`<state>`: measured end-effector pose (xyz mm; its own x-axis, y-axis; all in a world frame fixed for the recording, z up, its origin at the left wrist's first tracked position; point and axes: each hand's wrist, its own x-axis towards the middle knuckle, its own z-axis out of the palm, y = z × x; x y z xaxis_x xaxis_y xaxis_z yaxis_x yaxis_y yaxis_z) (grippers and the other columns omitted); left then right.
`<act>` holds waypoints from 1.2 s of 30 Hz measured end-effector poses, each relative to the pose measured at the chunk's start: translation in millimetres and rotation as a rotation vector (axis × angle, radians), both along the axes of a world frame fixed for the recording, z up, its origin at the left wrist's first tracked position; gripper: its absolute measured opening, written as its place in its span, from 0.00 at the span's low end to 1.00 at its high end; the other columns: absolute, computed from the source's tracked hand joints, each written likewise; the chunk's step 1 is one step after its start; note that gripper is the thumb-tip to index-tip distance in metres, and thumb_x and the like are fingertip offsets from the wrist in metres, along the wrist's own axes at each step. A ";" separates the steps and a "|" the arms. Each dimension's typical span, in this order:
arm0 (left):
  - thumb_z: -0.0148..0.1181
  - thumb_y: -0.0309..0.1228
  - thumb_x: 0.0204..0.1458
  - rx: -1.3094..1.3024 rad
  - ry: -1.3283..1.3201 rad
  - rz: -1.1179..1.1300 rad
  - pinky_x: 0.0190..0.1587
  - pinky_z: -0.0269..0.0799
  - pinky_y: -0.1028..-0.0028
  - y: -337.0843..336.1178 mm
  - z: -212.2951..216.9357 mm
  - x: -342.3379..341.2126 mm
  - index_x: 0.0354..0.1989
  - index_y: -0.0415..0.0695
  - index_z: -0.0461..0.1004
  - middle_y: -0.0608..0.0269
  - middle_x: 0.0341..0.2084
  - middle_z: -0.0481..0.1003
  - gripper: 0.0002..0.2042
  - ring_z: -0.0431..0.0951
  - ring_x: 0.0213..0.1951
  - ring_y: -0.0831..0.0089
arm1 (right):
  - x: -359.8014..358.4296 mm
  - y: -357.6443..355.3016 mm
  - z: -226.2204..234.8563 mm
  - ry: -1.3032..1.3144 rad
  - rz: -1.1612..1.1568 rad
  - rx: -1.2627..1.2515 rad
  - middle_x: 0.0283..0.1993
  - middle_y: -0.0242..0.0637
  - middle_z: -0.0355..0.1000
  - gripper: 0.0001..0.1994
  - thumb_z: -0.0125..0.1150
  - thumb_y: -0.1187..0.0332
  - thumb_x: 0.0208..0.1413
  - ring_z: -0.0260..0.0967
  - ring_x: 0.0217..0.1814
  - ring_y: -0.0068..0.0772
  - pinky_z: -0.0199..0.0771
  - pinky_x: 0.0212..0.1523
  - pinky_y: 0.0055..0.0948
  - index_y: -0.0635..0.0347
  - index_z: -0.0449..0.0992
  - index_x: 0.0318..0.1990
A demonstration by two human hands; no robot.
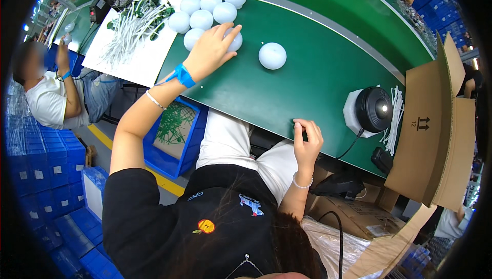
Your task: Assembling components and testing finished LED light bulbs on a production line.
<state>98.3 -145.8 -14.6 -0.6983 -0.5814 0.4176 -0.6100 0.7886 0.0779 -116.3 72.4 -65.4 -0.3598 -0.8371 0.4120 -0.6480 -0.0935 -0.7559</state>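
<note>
Several white globes (201, 19) sat bunched toward the far side of the green table (307, 84), perhaps so they wouldn't roll. The left hand (212, 47) reached over a globe (234, 44) at the bunch's near side, fingers spread; whether they gripped it, I couldn't tell. Another globe (272, 55) stood apart, rightward. By the near edge, the right hand (307, 142) was half curled, its grip unclear.

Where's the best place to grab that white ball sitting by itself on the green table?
Probably around the widest part of the lone white ball, pinched on opposite sides, coming from its right with the right hand. It looks round with no visible handle, and the left hand and the clustered white balls are over on its left.
</note>
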 end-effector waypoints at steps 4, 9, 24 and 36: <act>0.61 0.29 0.38 -0.181 -0.044 0.100 0.47 0.62 0.65 -2.6 -8.1 3.0 0.51 0.47 0.61 0.55 0.48 0.62 0.27 0.65 0.47 0.58 | 0.5 0.0 0.0 0.006 0.003 -0.008 0.21 0.34 0.67 0.01 0.56 0.75 0.45 0.62 0.21 0.29 0.60 0.28 0.26 0.60 0.73 0.26; 0.60 0.27 0.38 -0.261 -0.086 0.188 0.50 0.58 0.63 -6.4 -13.2 5.7 0.51 0.49 0.62 0.56 0.49 0.62 0.26 0.62 0.51 0.59 | -0.1 0.8 1.2 0.020 0.017 0.014 0.23 0.34 0.68 0.01 0.56 0.76 0.47 0.62 0.23 0.27 0.62 0.27 0.23 0.63 0.73 0.27; 0.63 0.32 0.36 0.054 0.075 -0.265 0.53 0.59 0.60 38.0 -9.8 -60.0 0.50 0.51 0.64 0.52 0.53 0.58 0.27 0.59 0.54 0.53 | 4.5 -1.3 0.4 0.055 -0.007 -0.004 0.20 0.33 0.66 0.01 0.56 0.75 0.46 0.61 0.20 0.28 0.59 0.27 0.26 0.60 0.73 0.26; 0.63 0.23 0.31 -0.019 0.125 -0.074 0.48 0.64 0.62 86.1 -20.3 42.1 0.43 0.52 0.69 0.53 0.45 0.62 0.24 0.64 0.48 0.53 | 2.0 -0.8 0.0 0.048 -0.016 -0.004 0.21 0.33 0.67 0.01 0.56 0.76 0.45 0.61 0.20 0.28 0.59 0.27 0.25 0.60 0.73 0.25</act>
<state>140.4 -59.7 -34.9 -0.6808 -0.5213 0.5145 -0.5365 0.8331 0.1342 -114.3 71.6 -65.4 -0.3529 -0.8296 0.4328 -0.6848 -0.0862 -0.7236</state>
